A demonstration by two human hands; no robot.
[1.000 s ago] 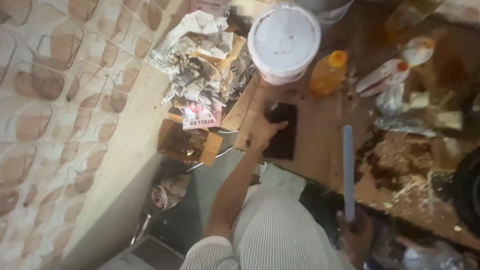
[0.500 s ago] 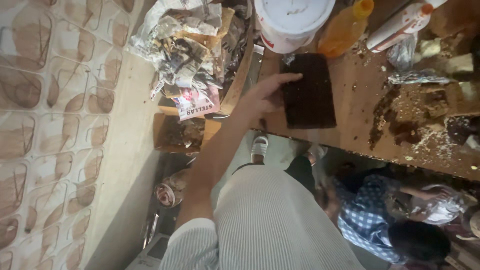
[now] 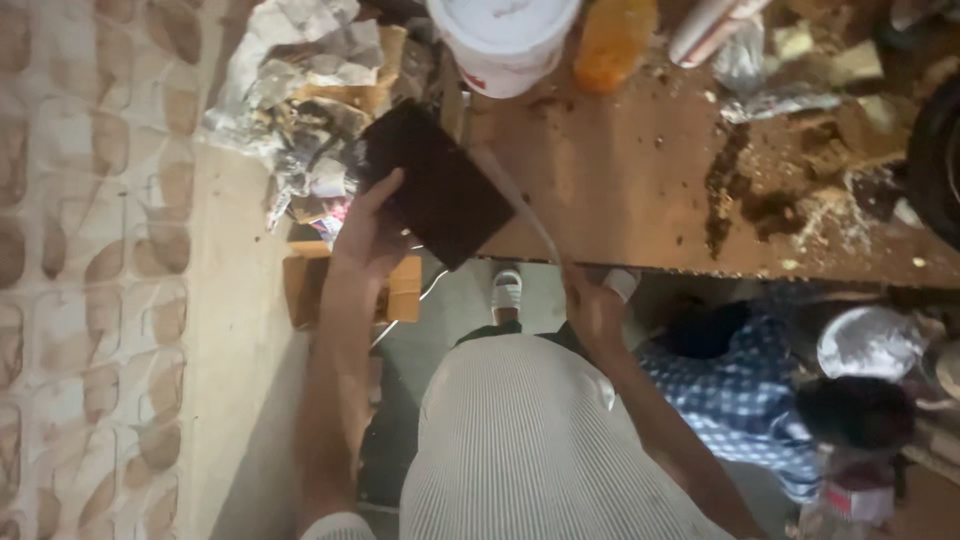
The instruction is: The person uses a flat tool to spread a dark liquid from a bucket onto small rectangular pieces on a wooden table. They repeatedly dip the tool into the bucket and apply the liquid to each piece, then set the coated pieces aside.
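At the bench edge: pretty messy spot, looking straight down past a striped white shirt [image 3: 540,440].
Left hand [image 3: 372,235]: wrapped around the lower left corner of a dark flat slab [image 3: 440,185], thumb on top, fingers hidden underneath, so holding it.
Slab: tilted, partly over the wooden bench [image 3: 620,180] and partly sticking out past its front edge, just beside the paper pile.
Right hand [image 3: 592,310]: down below the bench edge, closed on the end of a thin pale strip [image 3: 515,205] running up toward the slab; exact pinch too blurry to make out.
Paper pile [image 3: 300,110]: crumpled scraps and cardboard heaped at the bench's left end.
Bucket [image 3: 503,35]: white, at the back of the bench, right above the slab.
Bottle [image 3: 612,40]: orange, just beside the bucket.
Crumbs [image 3: 770,190]: brown dirt and sawdust spread over the right side of the bench.
Below the bench: another person in a blue checked shirt [image 3: 740,390], crouched down low.
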